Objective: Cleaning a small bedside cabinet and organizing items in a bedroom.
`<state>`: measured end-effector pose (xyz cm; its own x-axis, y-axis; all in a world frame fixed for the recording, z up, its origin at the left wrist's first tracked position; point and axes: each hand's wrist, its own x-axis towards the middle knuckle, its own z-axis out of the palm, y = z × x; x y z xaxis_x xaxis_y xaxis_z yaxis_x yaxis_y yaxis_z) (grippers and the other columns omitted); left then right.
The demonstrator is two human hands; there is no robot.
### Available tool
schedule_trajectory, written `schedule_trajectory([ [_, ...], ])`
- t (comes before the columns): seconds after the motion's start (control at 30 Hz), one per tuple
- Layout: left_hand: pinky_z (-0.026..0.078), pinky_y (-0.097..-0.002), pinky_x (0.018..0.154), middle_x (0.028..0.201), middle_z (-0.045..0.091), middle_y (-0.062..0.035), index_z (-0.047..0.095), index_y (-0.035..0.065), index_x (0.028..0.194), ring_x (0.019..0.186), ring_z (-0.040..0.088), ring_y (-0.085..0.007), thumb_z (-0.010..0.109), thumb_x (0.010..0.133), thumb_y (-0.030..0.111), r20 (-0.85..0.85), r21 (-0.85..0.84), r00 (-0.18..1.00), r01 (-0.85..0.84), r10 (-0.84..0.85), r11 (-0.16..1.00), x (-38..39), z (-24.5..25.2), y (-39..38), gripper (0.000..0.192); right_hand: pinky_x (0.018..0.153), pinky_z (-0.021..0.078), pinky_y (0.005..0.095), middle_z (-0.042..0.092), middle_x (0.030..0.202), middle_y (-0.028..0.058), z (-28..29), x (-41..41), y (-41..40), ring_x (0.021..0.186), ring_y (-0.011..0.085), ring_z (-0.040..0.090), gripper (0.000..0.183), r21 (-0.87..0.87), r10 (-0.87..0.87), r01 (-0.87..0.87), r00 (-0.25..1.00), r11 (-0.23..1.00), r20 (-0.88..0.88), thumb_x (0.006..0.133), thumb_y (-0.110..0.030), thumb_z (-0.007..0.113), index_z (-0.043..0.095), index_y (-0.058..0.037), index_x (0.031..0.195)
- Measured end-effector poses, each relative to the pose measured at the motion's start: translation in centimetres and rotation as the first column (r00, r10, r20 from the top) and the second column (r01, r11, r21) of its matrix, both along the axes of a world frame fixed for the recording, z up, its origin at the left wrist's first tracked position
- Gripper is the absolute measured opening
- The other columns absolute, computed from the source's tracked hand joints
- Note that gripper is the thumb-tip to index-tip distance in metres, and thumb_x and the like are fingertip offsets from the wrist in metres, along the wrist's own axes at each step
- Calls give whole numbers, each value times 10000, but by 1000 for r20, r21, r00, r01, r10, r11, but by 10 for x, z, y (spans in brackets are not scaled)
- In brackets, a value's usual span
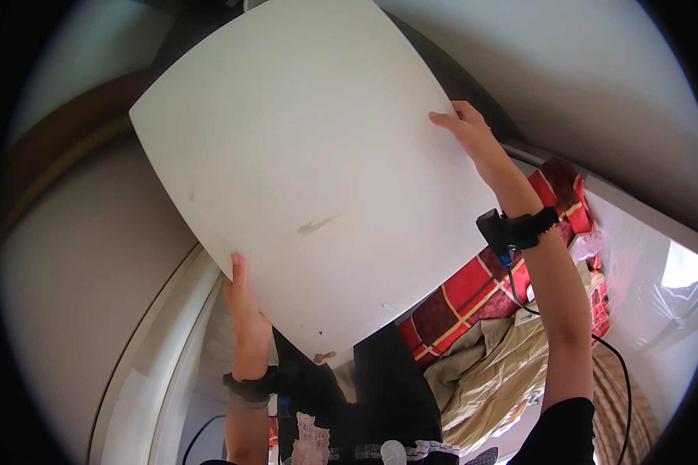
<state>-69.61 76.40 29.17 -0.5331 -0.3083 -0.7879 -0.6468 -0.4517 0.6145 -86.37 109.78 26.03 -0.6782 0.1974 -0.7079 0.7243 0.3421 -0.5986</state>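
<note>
A large flat white board (326, 157) fills the middle of the view, tilted, with its nearest corner pointing down at my body. Scuffs, a long scratch and a brown chipped patch near that corner mark its face. My left hand (245, 296) grips the lower left edge, thumb on the face and fingers behind. On the upper right edge my right hand (462, 125) holds it in the same way, its fingers mostly hidden behind the board. Each wrist wears a black strap with a device; a cable hangs from the right one.
At right lie a red checked cloth (459, 308) and a crumpled beige cloth (494, 354), beside a glossy white surface (645, 256). A white frame (157, 343) runs along the left. Pale walls rise on both sides, and a brown band crosses the upper left.
</note>
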Motion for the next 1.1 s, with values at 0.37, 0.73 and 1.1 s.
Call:
schedule_trajectory([
  [0.37,408,-322,878,1204,489,-72,374,44,1288,1075,490,-197,440,899,488,29,42,992,125,-126,991,17,-7,26,593,915,407,354,531,1167,236,-42,43,29,1094,330,519,688,75,6,-2,999,997,-51,714,-369,625,421,13,1248],
  [0.73,371,-351,955,1266,459,-90,349,4,1294,1153,454,-207,525,865,475,-72,67,972,228,-223,971,11,2,47,661,790,482,305,633,949,184,-2,116,19,888,268,628,278,235,-88,249,839,939,-538,810,-40,536,603,-34,1080],
  [1.1,361,-347,972,1304,422,-94,327,10,1306,1194,421,-201,485,878,498,-28,76,941,339,-338,938,13,13,32,669,467,439,247,554,561,72,26,283,-41,484,148,555,311,494,-462,493,866,716,-193,901,-249,513,584,25,772],
])
